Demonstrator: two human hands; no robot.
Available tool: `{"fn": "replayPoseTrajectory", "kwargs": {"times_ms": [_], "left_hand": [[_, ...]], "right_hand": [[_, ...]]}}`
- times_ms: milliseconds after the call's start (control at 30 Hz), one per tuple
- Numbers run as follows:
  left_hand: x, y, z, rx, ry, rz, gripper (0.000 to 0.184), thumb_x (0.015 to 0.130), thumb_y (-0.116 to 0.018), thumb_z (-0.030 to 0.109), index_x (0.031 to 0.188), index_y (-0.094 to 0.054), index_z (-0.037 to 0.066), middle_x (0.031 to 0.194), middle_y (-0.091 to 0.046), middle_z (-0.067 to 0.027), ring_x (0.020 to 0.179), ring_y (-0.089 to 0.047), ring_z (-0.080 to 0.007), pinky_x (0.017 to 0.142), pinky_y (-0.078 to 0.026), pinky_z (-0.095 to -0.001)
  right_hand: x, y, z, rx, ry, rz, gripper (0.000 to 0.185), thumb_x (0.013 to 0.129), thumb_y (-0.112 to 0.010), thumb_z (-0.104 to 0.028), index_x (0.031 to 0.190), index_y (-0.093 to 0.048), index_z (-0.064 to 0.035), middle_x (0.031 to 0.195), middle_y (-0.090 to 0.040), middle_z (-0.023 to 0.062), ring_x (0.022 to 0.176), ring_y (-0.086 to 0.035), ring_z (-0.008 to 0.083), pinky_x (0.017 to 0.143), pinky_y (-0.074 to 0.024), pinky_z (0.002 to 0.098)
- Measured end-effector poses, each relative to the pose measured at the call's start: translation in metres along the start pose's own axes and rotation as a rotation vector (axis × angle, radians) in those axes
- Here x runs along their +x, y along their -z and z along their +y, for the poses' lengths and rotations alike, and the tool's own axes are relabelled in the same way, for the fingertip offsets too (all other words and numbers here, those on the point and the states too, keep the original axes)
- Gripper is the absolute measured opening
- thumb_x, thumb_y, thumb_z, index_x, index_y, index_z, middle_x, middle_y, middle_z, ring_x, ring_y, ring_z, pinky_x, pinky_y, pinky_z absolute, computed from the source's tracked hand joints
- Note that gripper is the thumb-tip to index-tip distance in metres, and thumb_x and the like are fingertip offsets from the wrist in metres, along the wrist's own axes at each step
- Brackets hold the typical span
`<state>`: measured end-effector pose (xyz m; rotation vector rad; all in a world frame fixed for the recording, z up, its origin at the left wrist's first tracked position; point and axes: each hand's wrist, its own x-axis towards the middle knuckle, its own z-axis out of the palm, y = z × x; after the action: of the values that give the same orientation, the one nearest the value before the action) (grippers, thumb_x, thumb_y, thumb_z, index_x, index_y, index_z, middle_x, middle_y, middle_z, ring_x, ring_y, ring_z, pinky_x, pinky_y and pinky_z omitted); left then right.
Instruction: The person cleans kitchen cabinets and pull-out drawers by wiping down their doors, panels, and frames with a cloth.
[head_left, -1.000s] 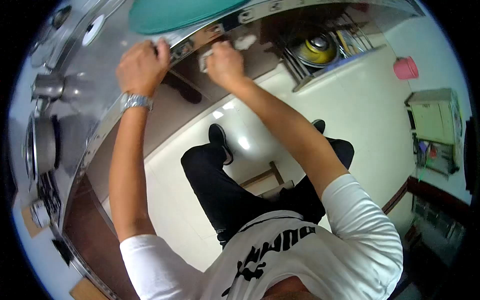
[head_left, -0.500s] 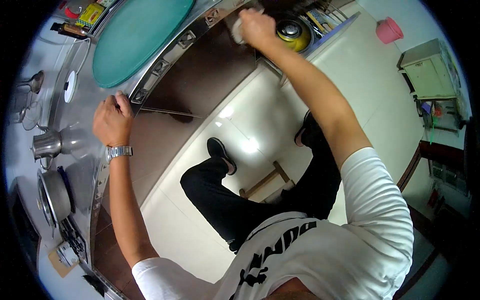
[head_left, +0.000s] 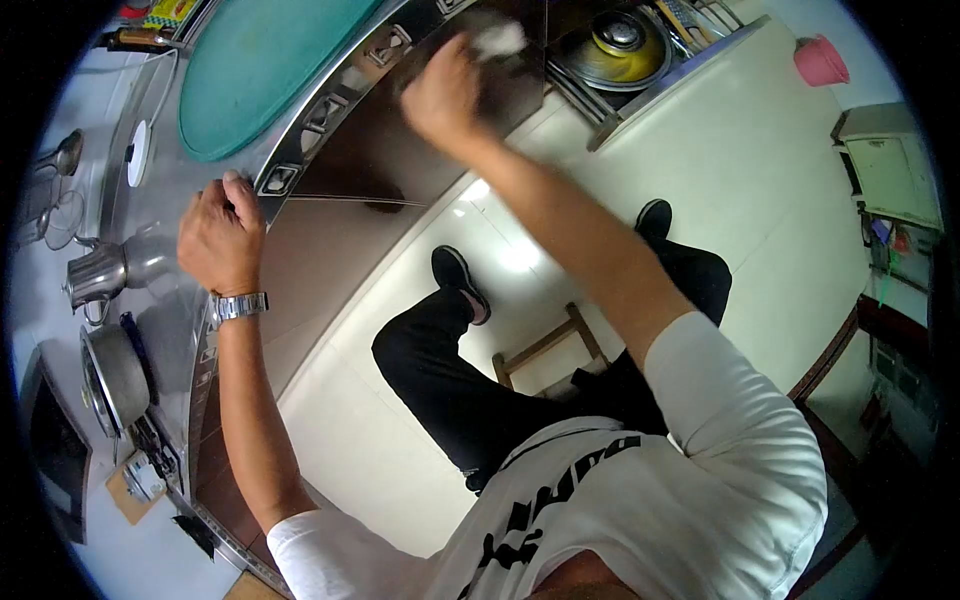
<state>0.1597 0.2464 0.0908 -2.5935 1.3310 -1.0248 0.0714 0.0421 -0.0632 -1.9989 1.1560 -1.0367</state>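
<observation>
My left hand (head_left: pixel 222 235), with a metal watch (head_left: pixel 240 306) at the wrist, rests curled at the edge of the steel counter (head_left: pixel 165 215). No object shows in it. A green round board (head_left: pixel 270 75) lies on the counter just beyond this hand. My right hand (head_left: pixel 445 95) is closed in front of the glossy dark brown cabinet front (head_left: pixel 375 155). At its fingers is a whitish, blurred cloth (head_left: pixel 498 40) against the panel. Motion smears the cloth and fingertips, so the exact grip is hard to see.
An open drawer (head_left: pixel 685 75) holds a yellow-and-steel lidded pan (head_left: pixel 625 45) and utensils. A metal jug (head_left: pixel 97 272) and a pot (head_left: pixel 118 375) stand on the counter. Between my legs is a wooden stool (head_left: pixel 540 345). A pink bucket (head_left: pixel 820 62) stands by the wall.
My right hand has moved left and down along the cabinet front, away from the drawer, with the cloth. My left hand stays at the counter edge. My right leg has swung outward.
</observation>
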Motion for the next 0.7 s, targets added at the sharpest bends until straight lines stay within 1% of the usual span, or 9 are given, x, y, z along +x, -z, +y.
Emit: {"fn": "replayPoseTrajectory", "kwargs": {"times_ms": [100,133,267,400,467,533,567,600,700], "left_hand": [[0.0,-0.001,-0.001,-0.005,-0.026,0.015,0.035,0.09,-0.045,0.033,0.071,-0.062,0.009,0.069,-0.06,-0.0122,0.063,-0.058,-0.0336,0.055,-0.044,-0.0419],[0.0,-0.001,-0.001,-0.004,-0.03,0.015,0.035,0.09,-0.045,0.033,0.071,-0.062,0.009,0.069,-0.06,-0.0122,0.063,-0.058,-0.0336,0.055,-0.044,-0.0419],[0.0,-0.001,0.001,-0.043,-0.034,0.072,0.033,0.086,-0.05,0.03,0.064,-0.058,0.008,0.064,-0.057,-0.0106,0.06,-0.056,-0.0318,0.053,-0.043,-0.0411],[0.001,0.001,0.005,-0.034,-0.006,0.051,0.031,0.086,-0.05,0.029,0.066,-0.06,0.008,0.064,-0.057,-0.0105,0.059,-0.056,-0.0321,0.053,-0.043,-0.041],[-0.002,0.0,0.0,-0.003,0.015,-0.03,0.033,0.09,-0.045,0.032,0.077,-0.064,0.008,0.071,-0.061,-0.0128,0.064,-0.058,-0.0342,0.056,-0.044,-0.0425],[-0.001,0.0,0.001,0.002,0.005,-0.031,0.033,0.09,-0.045,0.032,0.077,-0.064,0.008,0.071,-0.061,-0.0128,0.064,-0.058,-0.0342,0.055,-0.044,-0.0425],[-0.001,0.001,0.001,0.003,-0.004,-0.025,0.032,0.09,-0.045,0.031,0.077,-0.064,0.008,0.071,-0.061,-0.0127,0.064,-0.058,-0.0341,0.055,-0.044,-0.0425],[-0.001,0.001,0.0,0.009,-0.008,-0.031,0.032,0.09,-0.045,0.031,0.077,-0.064,0.008,0.071,-0.061,-0.0127,0.064,-0.058,-0.0341,0.055,-0.044,-0.0425],[0.0,0.0,0.001,0.073,-0.01,-0.048,0.033,0.09,-0.044,0.031,0.077,-0.064,0.008,0.071,-0.061,-0.0123,0.064,-0.059,-0.0338,0.055,-0.043,-0.0424]], "right_hand": [[-0.065,-0.018,-0.03,0.179,0.125,-0.478,0.052,0.073,-0.057,-0.015,0.113,-0.043,0.0156,0.09,-0.058,0.0287,0.085,-0.057,0.0414,0.08,-0.0417,0.0534],[-0.086,-0.03,-0.035,0.093,0.364,-0.318,0.036,0.068,-0.056,-0.009,0.096,-0.044,0.0098,0.082,-0.059,0.0276,0.078,-0.06,0.0423,0.073,-0.0473,0.0501],[-0.081,-0.01,-0.05,0.194,0.296,-0.598,0.032,0.076,-0.054,-0.014,0.101,-0.051,0.0052,0.093,-0.06,0.0257,0.088,-0.06,0.0378,0.08,-0.0468,0.048],[-0.037,-0.03,-0.013,0.242,0.094,-0.308,0.017,0.061,-0.056,-0.012,0.069,-0.058,0.0029,0.072,-0.059,0.0268,0.071,-0.06,0.0404,0.065,-0.0471,0.0513],[0.004,0.023,-0.002,0.313,-0.097,-0.029,0.022,0.061,-0.062,-0.015,0.073,-0.055,0.0015,0.067,-0.055,0.0235,0.065,-0.055,0.0424,0.062,-0.045,0.0506],[0.054,0.039,0.045,0.434,-0.174,-0.086,0.046,0.071,-0.058,-0.009,0.113,-0.047,0.0059,0.094,-0.057,0.0293,0.09,-0.056,0.0445,0.078,-0.0446,0.0489],[0.081,0.042,0.062,0.689,-0.351,-0.002,0.04,0.077,-0.051,-0.012,0.114,-0.049,0.0049,0.103,-0.054,0.0313,0.095,-0.053,0.0466,0.085,-0.0427,0.0466],[0.109,0.019,0.091,0.305,-0.341,0.363,0.027,0.078,-0.051,-0.013,0.101,-0.053,0.0022,0.098,-0.056,0.0275,0.093,-0.055,0.042,0.084,-0.0435,0.0441],[0.107,0.043,0.094,0.559,-0.235,0.197,0.03,0.082,-0.046,-0.013,0.106,-0.052,0.0048,0.101,-0.056,0.0278,0.098,-0.054,0.0404,0.087,-0.0422,0.0439]]}}
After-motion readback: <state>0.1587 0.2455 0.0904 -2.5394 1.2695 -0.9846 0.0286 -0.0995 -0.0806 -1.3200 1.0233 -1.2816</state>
